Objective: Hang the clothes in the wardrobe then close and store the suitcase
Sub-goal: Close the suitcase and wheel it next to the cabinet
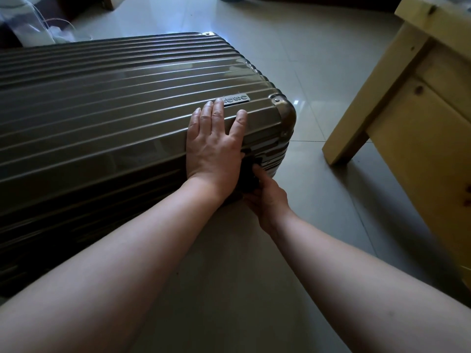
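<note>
While left hand (pixel 216 141) presses suitcase (pixel 114 98), badge (pixel 235 98) (blurred) is unreadable.

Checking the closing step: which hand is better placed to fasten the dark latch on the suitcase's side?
Right. The right hand grips the dark latch on the side of the suitcase, thumb on it. The left hand lies flat on its ribbed top, probably best kept there pressing down.

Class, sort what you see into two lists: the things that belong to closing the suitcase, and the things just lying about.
Belongs to the job:
suitcase, lid down
left hand, flat on the lid
right hand, gripping the dark clasp on the side

Just lying about:
wooden furniture, on the right
white clutter, behind the suitcase
</note>
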A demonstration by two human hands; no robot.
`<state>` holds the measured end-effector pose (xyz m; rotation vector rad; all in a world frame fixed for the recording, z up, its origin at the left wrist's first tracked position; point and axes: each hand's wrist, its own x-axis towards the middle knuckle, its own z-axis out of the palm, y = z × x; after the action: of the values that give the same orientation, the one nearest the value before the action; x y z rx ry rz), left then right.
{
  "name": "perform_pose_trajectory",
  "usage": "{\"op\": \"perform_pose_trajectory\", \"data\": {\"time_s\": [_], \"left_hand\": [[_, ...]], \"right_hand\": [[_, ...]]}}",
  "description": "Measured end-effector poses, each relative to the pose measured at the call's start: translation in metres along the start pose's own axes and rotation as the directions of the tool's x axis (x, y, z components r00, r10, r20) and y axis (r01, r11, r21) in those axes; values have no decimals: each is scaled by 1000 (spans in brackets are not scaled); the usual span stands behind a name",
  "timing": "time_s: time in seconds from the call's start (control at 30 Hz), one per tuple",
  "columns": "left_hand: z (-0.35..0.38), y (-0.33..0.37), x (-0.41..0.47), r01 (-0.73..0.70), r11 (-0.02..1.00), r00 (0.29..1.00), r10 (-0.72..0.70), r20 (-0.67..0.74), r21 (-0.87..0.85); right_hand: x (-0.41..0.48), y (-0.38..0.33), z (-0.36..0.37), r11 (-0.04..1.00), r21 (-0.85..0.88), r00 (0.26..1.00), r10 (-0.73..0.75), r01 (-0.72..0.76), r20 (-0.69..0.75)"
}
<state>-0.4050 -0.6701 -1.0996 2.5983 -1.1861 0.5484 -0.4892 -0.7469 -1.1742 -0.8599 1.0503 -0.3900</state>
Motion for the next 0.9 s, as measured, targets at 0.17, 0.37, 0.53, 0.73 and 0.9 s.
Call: {"op": "perform_pose_trajectory", "data": {"time_s": [0.17, 0.37, 0.53, 0.73, 0.9], "left_hand": [[3, -3, -2, -23, 1000, 999, 24, -29, 21], [11, -5, -3, -39, 997, 992, 47, -116, 74], [17, -7, -3, -57, 994, 982, 73, -176, 94], [20, -7, -3, -54, 993, 976, 76, -206, 109], [18, -7, -3, -48, 995, 983, 63, -172, 90]], "right_hand": [[-1, 0, -2, 1000, -26, 1000, 5, -5, -16], [-5, -5, 3, 998, 33, 998, 60, -60, -13], [-4, -6, 4, 998, 22, 996, 65, -64, -54], [0, -6, 1, 996, -9, 996, 85, -85, 3], [2, -2, 1, 999, 26, 999, 46, -46, -1]]}}
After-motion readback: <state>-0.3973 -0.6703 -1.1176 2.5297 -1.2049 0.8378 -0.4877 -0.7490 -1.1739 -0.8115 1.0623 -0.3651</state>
